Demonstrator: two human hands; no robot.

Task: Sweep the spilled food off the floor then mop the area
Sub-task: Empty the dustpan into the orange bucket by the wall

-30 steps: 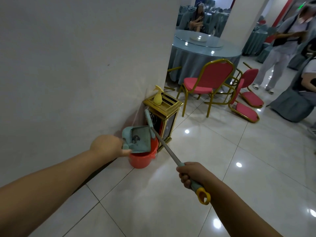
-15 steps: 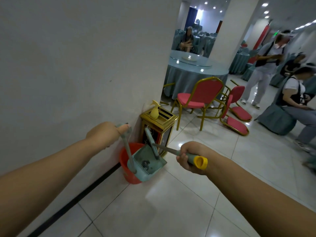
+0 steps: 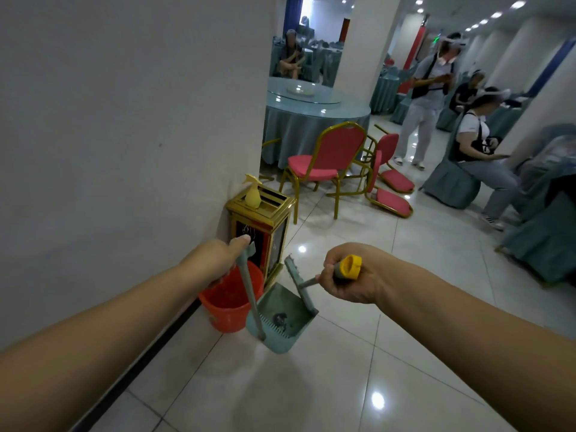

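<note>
My left hand grips the top of the long handle of a teal dustpan, which hangs upright just right of an orange bucket standing by the wall. A dark bit of debris lies in the pan. My right hand grips the yellow-capped end of a broom handle. The broom's teal head rests against the pan's right side.
A gold-framed bin with a yellow spray bottle on top stands against the wall behind the bucket. Red chairs, one tipped over, and a round table lie beyond. People stand and sit at the right. Glossy white tiles spread below.
The dustpan swung from lying tipped over the bucket to hanging upright beside it. My right hand pulled the broom in closer and my view rose.
</note>
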